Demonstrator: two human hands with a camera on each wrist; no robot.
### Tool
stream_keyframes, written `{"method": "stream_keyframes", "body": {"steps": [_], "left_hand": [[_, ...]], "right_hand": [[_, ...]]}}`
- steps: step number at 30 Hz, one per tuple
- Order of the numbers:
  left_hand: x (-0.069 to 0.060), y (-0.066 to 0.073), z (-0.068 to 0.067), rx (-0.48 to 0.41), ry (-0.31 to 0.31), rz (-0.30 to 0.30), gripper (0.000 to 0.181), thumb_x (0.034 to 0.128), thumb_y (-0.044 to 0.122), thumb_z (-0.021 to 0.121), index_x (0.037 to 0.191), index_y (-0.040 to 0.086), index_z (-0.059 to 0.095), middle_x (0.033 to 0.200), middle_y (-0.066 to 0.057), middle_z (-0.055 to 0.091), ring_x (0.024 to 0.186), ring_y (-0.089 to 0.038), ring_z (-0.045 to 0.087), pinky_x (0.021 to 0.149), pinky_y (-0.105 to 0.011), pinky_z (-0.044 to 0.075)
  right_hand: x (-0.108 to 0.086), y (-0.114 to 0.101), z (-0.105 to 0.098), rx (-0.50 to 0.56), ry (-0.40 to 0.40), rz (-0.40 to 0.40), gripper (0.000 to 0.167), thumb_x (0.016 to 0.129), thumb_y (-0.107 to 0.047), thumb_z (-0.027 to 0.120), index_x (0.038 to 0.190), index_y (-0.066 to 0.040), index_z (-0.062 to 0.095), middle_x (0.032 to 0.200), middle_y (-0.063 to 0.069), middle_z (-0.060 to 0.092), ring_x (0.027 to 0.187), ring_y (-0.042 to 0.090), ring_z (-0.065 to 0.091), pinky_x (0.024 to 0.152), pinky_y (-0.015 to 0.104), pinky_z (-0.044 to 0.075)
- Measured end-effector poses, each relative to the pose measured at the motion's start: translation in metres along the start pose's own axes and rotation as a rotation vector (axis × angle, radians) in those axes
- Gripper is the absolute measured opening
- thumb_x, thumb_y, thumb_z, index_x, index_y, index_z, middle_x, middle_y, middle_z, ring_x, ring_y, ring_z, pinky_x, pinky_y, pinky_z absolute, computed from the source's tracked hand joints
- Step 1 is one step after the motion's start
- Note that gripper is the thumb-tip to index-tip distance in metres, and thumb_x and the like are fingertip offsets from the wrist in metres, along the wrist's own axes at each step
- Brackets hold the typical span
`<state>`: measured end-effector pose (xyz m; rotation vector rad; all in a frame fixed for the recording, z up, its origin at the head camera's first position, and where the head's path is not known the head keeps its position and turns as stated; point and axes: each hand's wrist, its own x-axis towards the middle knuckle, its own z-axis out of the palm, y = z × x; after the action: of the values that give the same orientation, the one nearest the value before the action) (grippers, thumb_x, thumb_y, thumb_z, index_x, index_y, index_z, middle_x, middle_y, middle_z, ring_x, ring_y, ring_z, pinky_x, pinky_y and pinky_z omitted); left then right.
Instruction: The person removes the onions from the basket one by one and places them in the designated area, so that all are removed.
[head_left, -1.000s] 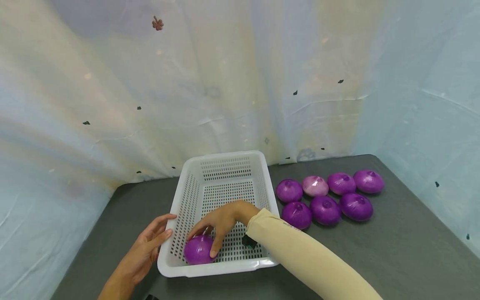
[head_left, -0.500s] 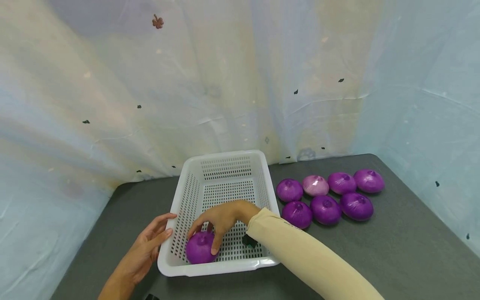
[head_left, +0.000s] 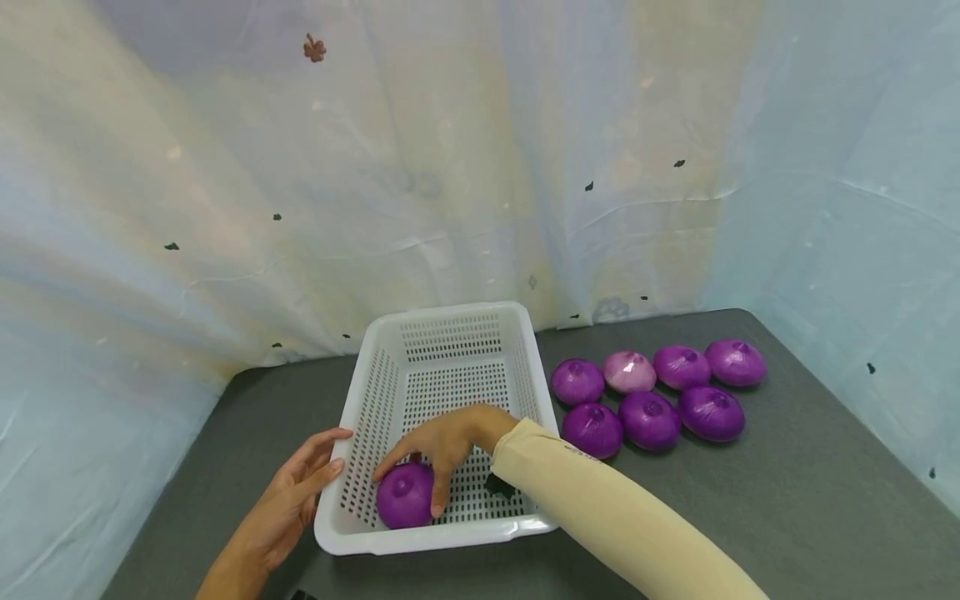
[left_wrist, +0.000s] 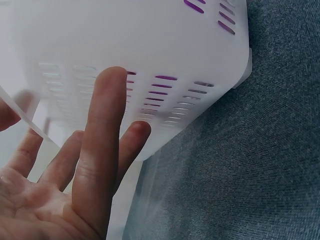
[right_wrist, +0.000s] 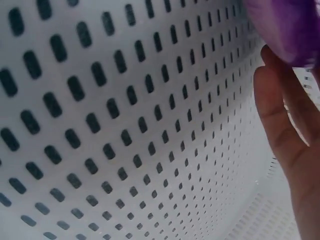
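A white slotted plastic basket (head_left: 420,542) stands on the grey table. My left hand (head_left: 288,496) holds its left rim; in the left wrist view its fingers (left_wrist: 97,145) extend along the outside of the wall. Inside the near left corner of the basket, my right hand (head_left: 442,442) grips a purple onion (head_left: 405,496) from above, thumb on the right side and fingers on the far left side. The onion's tip points up. In the right wrist view the purple onion (right_wrist: 287,30) shows only in part, at the top right, beside the fingers (right_wrist: 270,95).
Several more onions lie in two rows right of the basket, among them a paler pink onion (head_left: 629,372) and a dark purple onion (head_left: 712,413). A patterned curtain (head_left: 450,167) hangs behind the grey table (head_left: 810,475).
The onion in the basket has shifted slightly to the right and turned so that its tip faces more upward. The right thumb has moved slightly right. My left hand has stayed on the rim.
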<state>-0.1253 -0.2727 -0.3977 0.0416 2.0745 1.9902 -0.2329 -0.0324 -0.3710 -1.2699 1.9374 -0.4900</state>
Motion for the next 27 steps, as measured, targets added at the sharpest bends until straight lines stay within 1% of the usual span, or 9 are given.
{"method": "stream_keyframes", "body": {"steps": [4, 8, 10, 14, 17, 21, 23, 25, 27], "left_hand": [[0.000, -0.001, -0.001, 0.002, 0.000, 0.001, 0.043, 0.1069, 0.023, 0.046, 0.148, 0.020, 0.035, 0.134, 0.025, 0.049, 0.115, -0.005, 0.062, 0.083, -0.046, 0.057], [0.000, -0.002, -0.002, 0.000, -0.014, 0.008, 0.042, 0.1072, 0.023, 0.046, 0.148, 0.022, 0.036, 0.135, 0.023, 0.048, 0.115, -0.007, 0.061, 0.083, -0.046, 0.057], [0.001, -0.002, -0.002, -0.005, -0.015, 0.004, 0.041, 0.1072, 0.024, 0.046, 0.147, 0.023, 0.037, 0.135, 0.023, 0.048, 0.115, -0.008, 0.062, 0.083, -0.045, 0.057], [0.001, -0.002, -0.003, -0.008, -0.026, 0.012, 0.041, 0.1074, 0.023, 0.045, 0.148, 0.022, 0.036, 0.137, 0.024, 0.047, 0.115, -0.009, 0.062, 0.083, -0.044, 0.057], [0.001, -0.001, -0.002, -0.001, -0.018, 0.013, 0.041, 0.1073, 0.022, 0.045, 0.148, 0.021, 0.037, 0.144, 0.019, 0.040, 0.114, -0.009, 0.063, 0.082, -0.043, 0.057], [0.001, 0.001, -0.002, 0.001, -0.005, -0.010, 0.041, 0.1070, 0.024, 0.046, 0.147, 0.022, 0.037, 0.157, 0.001, 0.026, 0.113, -0.010, 0.064, 0.082, -0.042, 0.057], [0.000, 0.001, -0.002, 0.003, 0.000, -0.022, 0.041, 0.1069, 0.025, 0.046, 0.147, 0.022, 0.037, 0.160, -0.005, 0.021, 0.113, -0.011, 0.063, 0.082, -0.042, 0.057], [0.000, 0.002, -0.002, 0.004, 0.010, -0.033, 0.041, 0.1066, 0.026, 0.047, 0.147, 0.022, 0.038, 0.160, -0.006, 0.022, 0.112, -0.012, 0.063, 0.082, -0.042, 0.057], [0.001, 0.002, -0.002, 0.007, 0.017, -0.040, 0.042, 0.1064, 0.027, 0.047, 0.147, 0.023, 0.038, 0.158, -0.002, 0.026, 0.112, -0.012, 0.063, 0.082, -0.042, 0.056]], "right_hand": [[0.002, 0.001, 0.001, -0.004, -0.001, 0.006, 0.092, 0.069, -0.017, 0.092, 0.147, -0.035, 0.048, 0.151, -0.010, 0.044, 0.136, 0.004, 0.040, 0.111, 0.025, 0.034], [0.000, -0.001, 0.002, -0.028, 0.019, 0.050, 0.089, 0.069, -0.022, 0.092, 0.146, -0.037, 0.049, 0.145, -0.010, 0.049, 0.128, 0.005, 0.047, 0.106, 0.027, 0.041], [-0.003, -0.003, 0.000, -0.061, 0.045, 0.072, 0.088, 0.070, -0.025, 0.092, 0.145, -0.037, 0.050, 0.142, -0.010, 0.052, 0.125, 0.006, 0.051, 0.104, 0.029, 0.044], [-0.011, -0.008, -0.004, -0.124, 0.132, 0.091, 0.087, 0.070, -0.032, 0.092, 0.145, -0.036, 0.049, 0.138, -0.010, 0.057, 0.122, 0.007, 0.054, 0.101, 0.031, 0.047], [-0.018, -0.013, -0.007, -0.117, 0.203, 0.059, 0.087, 0.070, -0.037, 0.091, 0.146, -0.036, 0.048, 0.137, -0.009, 0.058, 0.118, 0.006, 0.055, 0.098, 0.028, 0.049], [-0.030, -0.022, -0.013, -0.101, 0.286, -0.004, 0.088, 0.071, -0.040, 0.090, 0.148, -0.031, 0.047, 0.137, -0.008, 0.059, 0.116, 0.005, 0.056, 0.094, 0.023, 0.049], [-0.036, -0.026, -0.016, -0.107, 0.325, -0.023, 0.088, 0.072, -0.041, 0.089, 0.149, -0.027, 0.047, 0.137, -0.007, 0.059, 0.117, 0.006, 0.056, 0.096, 0.023, 0.049], [-0.043, -0.031, -0.018, -0.123, 0.365, -0.034, 0.089, 0.073, -0.041, 0.088, 0.149, -0.025, 0.046, 0.138, -0.007, 0.058, 0.120, 0.006, 0.055, 0.098, 0.024, 0.048], [-0.051, -0.034, -0.018, -0.135, 0.404, -0.044, 0.089, 0.073, -0.041, 0.088, 0.150, -0.022, 0.045, 0.140, -0.006, 0.057, 0.123, 0.008, 0.054, 0.101, 0.026, 0.047]]}}
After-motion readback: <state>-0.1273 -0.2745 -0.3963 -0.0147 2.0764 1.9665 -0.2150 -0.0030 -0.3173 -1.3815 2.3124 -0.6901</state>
